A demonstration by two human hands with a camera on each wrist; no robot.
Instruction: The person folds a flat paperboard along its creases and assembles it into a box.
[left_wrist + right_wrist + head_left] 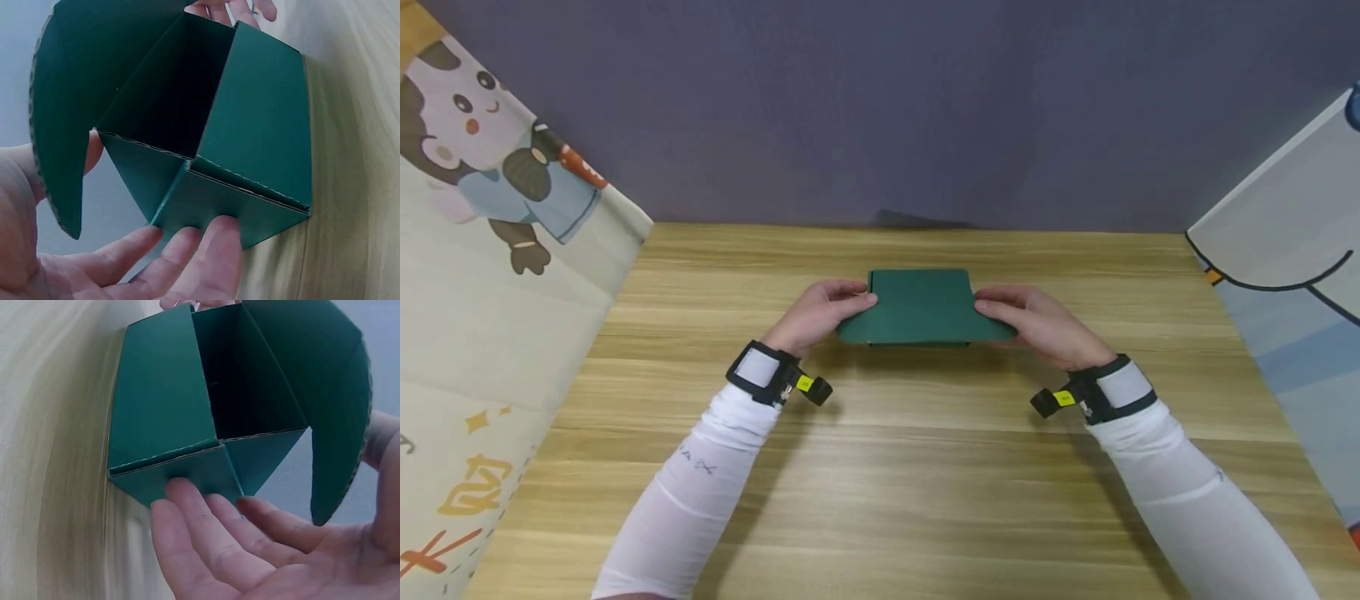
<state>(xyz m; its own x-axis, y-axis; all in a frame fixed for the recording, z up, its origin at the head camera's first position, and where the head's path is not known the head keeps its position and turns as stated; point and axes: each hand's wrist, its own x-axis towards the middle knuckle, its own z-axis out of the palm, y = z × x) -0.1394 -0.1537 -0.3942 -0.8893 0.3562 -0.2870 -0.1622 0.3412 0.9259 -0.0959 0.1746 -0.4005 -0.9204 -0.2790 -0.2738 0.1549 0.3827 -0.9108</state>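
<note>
A green cardboard box (921, 304) stands on the wooden table between both hands, its lid partly raised. In the left wrist view the lid (69, 94) swings up with a curved, bare corrugated edge, and the dark inside shows between it and the front panel (262, 119). My left hand (820, 312) holds the box's left end, thumb by the lid and fingertips against the end wall. At the opposite end my right hand (1037, 321) grips in the same way, its fingers (187, 494) touching the end wall under the lid's wing. The box's interior is too dark to make out.
The wooden table top (917, 467) reaches back to a dark blue-grey wall (880, 108). Printed cloth panels flank it, one with a cartoon figure (482, 133) at the left and a pale one (1292, 208) at the right. Each wrist wears a strapped camera.
</note>
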